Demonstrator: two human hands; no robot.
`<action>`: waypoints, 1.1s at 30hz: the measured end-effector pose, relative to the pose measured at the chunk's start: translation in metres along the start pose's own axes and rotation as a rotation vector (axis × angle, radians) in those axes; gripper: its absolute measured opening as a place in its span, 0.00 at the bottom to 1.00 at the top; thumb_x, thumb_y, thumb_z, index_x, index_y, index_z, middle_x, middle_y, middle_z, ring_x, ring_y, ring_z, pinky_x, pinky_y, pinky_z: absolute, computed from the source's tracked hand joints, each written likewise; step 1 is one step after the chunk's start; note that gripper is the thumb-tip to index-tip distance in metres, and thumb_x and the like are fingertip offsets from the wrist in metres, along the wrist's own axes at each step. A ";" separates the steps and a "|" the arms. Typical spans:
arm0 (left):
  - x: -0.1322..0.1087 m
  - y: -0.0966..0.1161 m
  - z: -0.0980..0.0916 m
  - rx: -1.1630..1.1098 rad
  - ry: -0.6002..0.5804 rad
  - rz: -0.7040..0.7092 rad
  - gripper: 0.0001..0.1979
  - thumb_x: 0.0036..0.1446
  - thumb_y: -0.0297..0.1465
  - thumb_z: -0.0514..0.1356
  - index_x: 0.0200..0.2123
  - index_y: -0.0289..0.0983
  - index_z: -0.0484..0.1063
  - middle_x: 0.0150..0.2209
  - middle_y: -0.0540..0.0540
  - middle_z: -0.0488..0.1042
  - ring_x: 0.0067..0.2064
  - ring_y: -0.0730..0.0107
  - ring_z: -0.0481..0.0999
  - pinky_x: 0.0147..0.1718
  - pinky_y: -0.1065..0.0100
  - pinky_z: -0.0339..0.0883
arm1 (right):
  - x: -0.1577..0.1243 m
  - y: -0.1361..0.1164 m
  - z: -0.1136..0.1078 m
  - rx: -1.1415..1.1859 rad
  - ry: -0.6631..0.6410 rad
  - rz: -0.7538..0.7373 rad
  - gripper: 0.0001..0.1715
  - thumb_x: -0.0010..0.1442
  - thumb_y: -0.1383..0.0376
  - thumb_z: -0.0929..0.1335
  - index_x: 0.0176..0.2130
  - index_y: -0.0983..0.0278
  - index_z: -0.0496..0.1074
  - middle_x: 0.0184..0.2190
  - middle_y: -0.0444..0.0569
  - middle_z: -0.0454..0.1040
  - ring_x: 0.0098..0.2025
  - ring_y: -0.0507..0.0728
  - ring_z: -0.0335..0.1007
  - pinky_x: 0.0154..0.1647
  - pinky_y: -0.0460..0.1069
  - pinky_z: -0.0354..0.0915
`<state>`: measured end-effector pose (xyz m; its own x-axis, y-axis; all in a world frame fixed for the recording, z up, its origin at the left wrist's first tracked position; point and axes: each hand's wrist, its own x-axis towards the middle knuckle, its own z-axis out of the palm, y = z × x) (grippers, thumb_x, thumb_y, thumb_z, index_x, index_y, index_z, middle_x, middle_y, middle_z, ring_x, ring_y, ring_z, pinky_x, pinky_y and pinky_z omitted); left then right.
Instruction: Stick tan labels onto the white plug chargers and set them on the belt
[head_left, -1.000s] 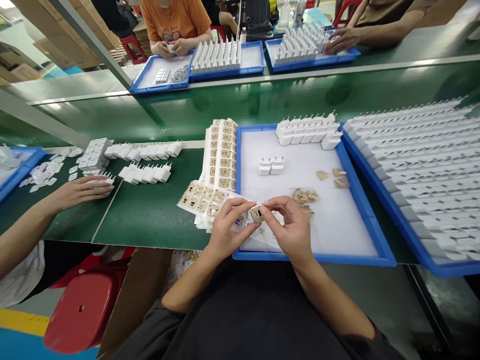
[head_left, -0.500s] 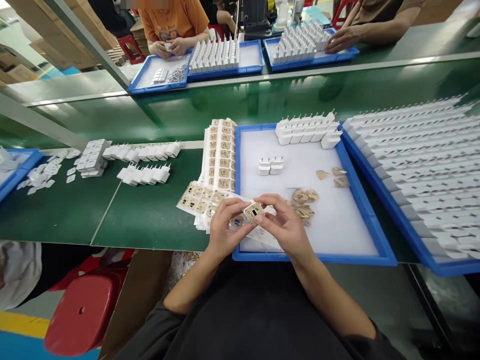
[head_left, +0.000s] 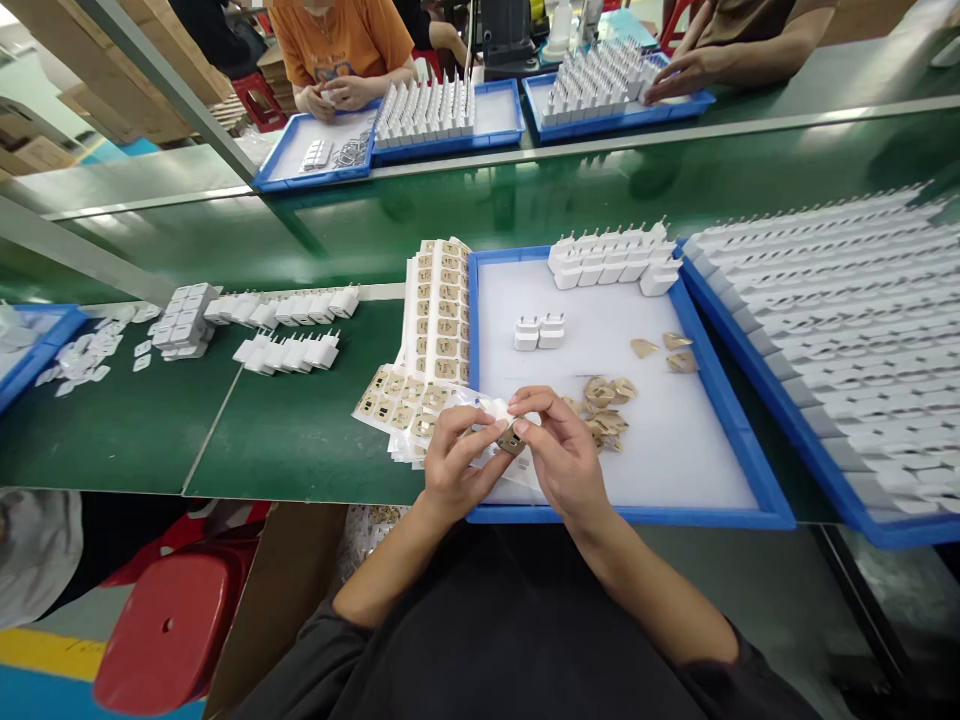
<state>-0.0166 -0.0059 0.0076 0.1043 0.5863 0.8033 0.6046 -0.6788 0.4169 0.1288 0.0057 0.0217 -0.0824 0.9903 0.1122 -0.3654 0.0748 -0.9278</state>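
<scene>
Between the fingertips of my two hands is a small charger (head_left: 512, 438) with a brown-backed label on the face turned up. My left hand (head_left: 459, 470) grips it from the left; my right hand (head_left: 566, 455) pinches its upper right side. Its far side is hidden by the fingers. Under and beside the hands lie sheets of brown-backed labels (head_left: 401, 402). To the right, peeled brown backing pieces (head_left: 600, 393) lie in a blue-rimmed tray (head_left: 637, 515). Two white chargers (head_left: 538, 333) stand there, with a block of more chargers (head_left: 611, 262) at the back.
A second tray (head_left: 757, 400) at right holds rows of chargers. More chargers (head_left: 289, 352) and white flat pieces (head_left: 86, 350) lie on the green bench at left. Across the bench, two people work at blue trays (head_left: 450, 155). A red stool (head_left: 169, 630) stands lower left.
The charger has been tilted in my fingers, so its labelled face shows less. My right fingers have shifted over its upper edge. The chargers in the tray have stayed put.
</scene>
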 end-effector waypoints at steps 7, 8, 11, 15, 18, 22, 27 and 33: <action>-0.007 -0.005 0.000 -0.086 -0.007 -0.151 0.19 0.59 0.32 0.69 0.52 0.44 0.70 0.43 0.46 0.73 0.44 0.65 0.77 0.42 0.62 0.77 | 0.001 0.001 -0.010 0.020 -0.105 0.061 0.13 0.61 0.67 0.69 0.44 0.55 0.80 0.46 0.48 0.72 0.53 0.59 0.68 0.49 0.52 0.67; -0.007 -0.005 0.001 -0.107 -0.011 -0.175 0.19 0.59 0.32 0.69 0.52 0.43 0.71 0.43 0.46 0.73 0.44 0.64 0.77 0.42 0.62 0.77 | 0.000 0.000 -0.010 0.008 -0.128 0.068 0.14 0.60 0.68 0.70 0.45 0.55 0.79 0.47 0.49 0.71 0.53 0.59 0.68 0.48 0.51 0.67; -0.007 -0.003 0.002 -0.106 -0.009 -0.166 0.17 0.60 0.30 0.67 0.51 0.42 0.71 0.43 0.46 0.73 0.44 0.66 0.77 0.42 0.63 0.77 | -0.001 -0.003 -0.006 -0.043 -0.123 0.044 0.17 0.56 0.69 0.72 0.45 0.56 0.76 0.46 0.48 0.68 0.51 0.57 0.67 0.46 0.50 0.68; -0.005 -0.001 0.002 -0.051 -0.014 -0.062 0.16 0.60 0.27 0.67 0.51 0.42 0.72 0.42 0.47 0.73 0.43 0.67 0.77 0.41 0.64 0.76 | 0.000 -0.001 -0.002 -0.094 -0.061 -0.018 0.09 0.57 0.69 0.72 0.38 0.57 0.73 0.40 0.45 0.68 0.45 0.55 0.67 0.44 0.49 0.67; -0.004 -0.003 0.000 -0.051 -0.033 -0.057 0.18 0.59 0.28 0.68 0.52 0.42 0.71 0.43 0.46 0.73 0.43 0.67 0.77 0.41 0.64 0.76 | 0.004 -0.001 -0.007 -0.108 -0.072 -0.049 0.07 0.63 0.69 0.67 0.37 0.58 0.75 0.39 0.45 0.71 0.45 0.55 0.69 0.46 0.50 0.67; -0.003 -0.004 -0.004 -0.078 -0.062 -0.074 0.17 0.60 0.29 0.68 0.52 0.42 0.72 0.42 0.46 0.74 0.43 0.66 0.77 0.41 0.64 0.76 | 0.010 -0.012 -0.021 -0.277 -0.178 -0.081 0.07 0.66 0.67 0.67 0.41 0.59 0.76 0.39 0.47 0.75 0.42 0.55 0.73 0.42 0.50 0.70; 0.001 0.001 -0.007 -0.068 -0.080 -0.084 0.17 0.60 0.31 0.68 0.51 0.40 0.72 0.42 0.45 0.75 0.43 0.65 0.78 0.40 0.64 0.77 | 0.011 -0.028 -0.027 -0.698 -0.219 -0.511 0.09 0.65 0.71 0.70 0.42 0.58 0.76 0.40 0.49 0.79 0.43 0.57 0.75 0.44 0.53 0.71; -0.001 -0.008 -0.011 -0.146 -0.076 -0.389 0.18 0.58 0.31 0.67 0.51 0.40 0.71 0.46 0.43 0.76 0.45 0.66 0.79 0.37 0.70 0.79 | 0.006 -0.037 -0.041 -0.612 -0.382 -0.614 0.08 0.64 0.71 0.70 0.41 0.58 0.74 0.38 0.48 0.80 0.39 0.57 0.77 0.42 0.53 0.73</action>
<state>-0.0304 -0.0057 0.0078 -0.0488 0.8384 0.5429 0.4927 -0.4526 0.7432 0.1803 0.0136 0.0423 -0.3747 0.6600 0.6511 0.0952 0.7259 -0.6811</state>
